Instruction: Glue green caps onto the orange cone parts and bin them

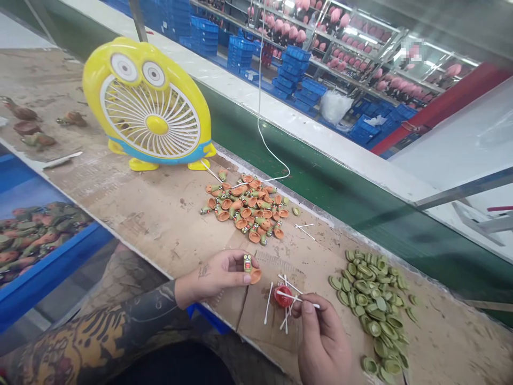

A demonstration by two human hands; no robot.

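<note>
My left hand (224, 274) pinches a small frog-faced figurine (247, 264) with two round eyes, a red patch and an orange, rounded lower part. Between the thumb and fingers of my right hand (323, 337) is a cotton swab (298, 299), its far tip over a small pot of red paint (283, 295). Whether that tip touches the paint I cannot tell. Several loose swabs (268, 303) lie around the pot on the cardboard. Beyond my left hand spreads a heap of similar orange and green figurines (248, 206).
Small green oval pieces (372, 305) are piled at the right. A yellow fan (148, 107) stands at the back left, its white cord (259, 107) near the heap. Two crossed swabs (304, 230) lie behind. A blue crate (80, 238) of painted pieces sits left, below the cardboard-covered table (132, 208).
</note>
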